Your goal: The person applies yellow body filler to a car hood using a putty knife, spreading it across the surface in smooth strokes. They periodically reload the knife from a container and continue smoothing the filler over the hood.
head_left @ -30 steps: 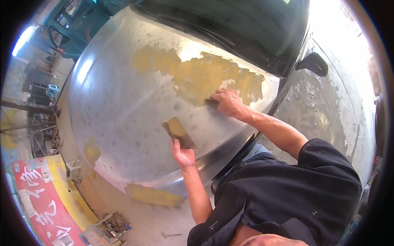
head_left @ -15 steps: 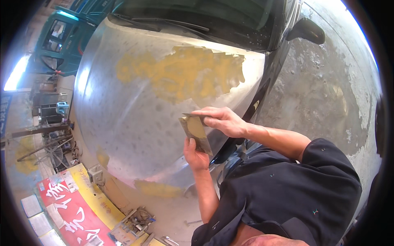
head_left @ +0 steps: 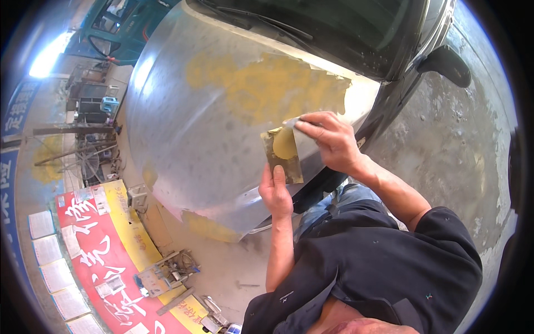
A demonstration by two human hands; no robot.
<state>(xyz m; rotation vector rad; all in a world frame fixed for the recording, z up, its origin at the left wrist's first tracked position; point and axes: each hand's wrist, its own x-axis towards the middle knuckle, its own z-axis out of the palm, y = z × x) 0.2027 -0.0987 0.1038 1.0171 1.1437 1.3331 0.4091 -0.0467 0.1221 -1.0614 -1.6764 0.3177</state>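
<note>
My left hand (head_left: 276, 193) grips the lower end of a flat rectangular board (head_left: 290, 168), its thumb lying on the face. A smooth mound of yellow putty (head_left: 285, 145) covers the board's upper part. At the top corner, my right hand (head_left: 335, 143) pinches a thin putty scraper (head_left: 290, 123), which is partly hidden by the fingers. Both hands are above the front right part of a car hood (head_left: 194, 150). Bare, dull grey metal shows on the hood, with a broad patch of yellow filler (head_left: 267, 83) near the windshield and a smaller one at the front edge.
Beyond the hood is the windshield with its wipers (head_left: 261, 23); a side mirror (head_left: 446, 65) juts out at right. A red and yellow sign (head_left: 103, 261) lies at lower left, near metal parts (head_left: 169, 273). A teal vehicle (head_left: 119, 28) stands at far left.
The scraper in my right hand has turned and lifted to the board's top corner. The putty now forms a rounder mound. My view has shifted, so the car appears farther right.
</note>
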